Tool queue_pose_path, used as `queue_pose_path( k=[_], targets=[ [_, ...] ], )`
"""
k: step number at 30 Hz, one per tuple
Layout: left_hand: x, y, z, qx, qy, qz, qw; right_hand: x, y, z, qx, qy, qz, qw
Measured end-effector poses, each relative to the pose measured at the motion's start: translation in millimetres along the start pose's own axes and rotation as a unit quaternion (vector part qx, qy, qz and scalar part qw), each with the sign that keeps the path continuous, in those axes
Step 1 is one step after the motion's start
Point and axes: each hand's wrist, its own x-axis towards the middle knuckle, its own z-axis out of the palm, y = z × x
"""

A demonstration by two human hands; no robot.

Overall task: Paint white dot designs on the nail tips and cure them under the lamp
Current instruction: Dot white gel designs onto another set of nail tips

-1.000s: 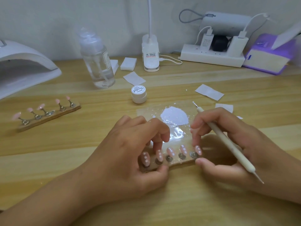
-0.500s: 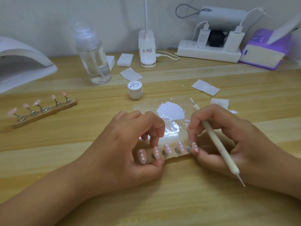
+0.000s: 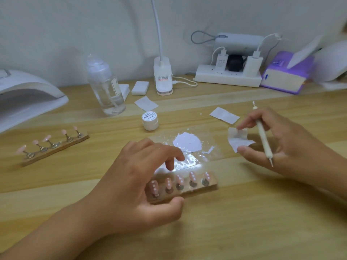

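Now: left hand (image 3: pixel 131 184) loose, thumb bracing stand (image 3: pixel 199 190) of 5 dotted tips (image 3: pixel 192 176); right hand (image 3: pixel 277 143) pinches wipe (image 3: pixel 238 141), pen (image 3: pixel 262 136) tucked between fingers, probably for cleaning.

Along the bench's far edge stand a clear pump bottle (image 3: pixel 106 87), a white gooseneck light's base (image 3: pixel 163 77), a power strip (image 3: pixel 228 78) carrying chargers, and a purple box (image 3: pixel 281 79) toward the right corner.

near centre: nail stand (image 3: pixel 187 191) on table (image 3: pixel 244 222); plastic sheet (image 3: pixel 189 162) just behind it; jar (image 3: pixel 150 121) behind sheet; bottle (image 3: pixel 107 87) behind-left of jar; second stand (image 3: pixel 56 150) left; curing lamp (image 3: pixel 28 98) far left; power strip (image 3: pixel 227 78) back right.
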Motion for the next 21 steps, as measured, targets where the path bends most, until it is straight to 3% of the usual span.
queue_pose_path(
  k=[10,13,17,21],
  targets=[
    [13.8,33.6,11.8,0.124,-0.028,-0.048,0.991,5.1,12.8,10.5,0.0,0.003,0.015,1.0],
    [20.7,39.4,14.6,0.114,-0.011,-0.057,0.992,5.6,17.9,11.6,-0.002,0.007,0.019,1.0],
    [26.2,42.3,17.1,0.084,-0.021,-0.092,0.992,4.5,17.9,11.0,0.08,0.012,0.001,0.997],
    [27.9,41.9,19.0,0.057,-0.005,-0.102,0.993,3.8,17.2,11.9,0.058,0.009,-0.048,0.997]
  ],
)
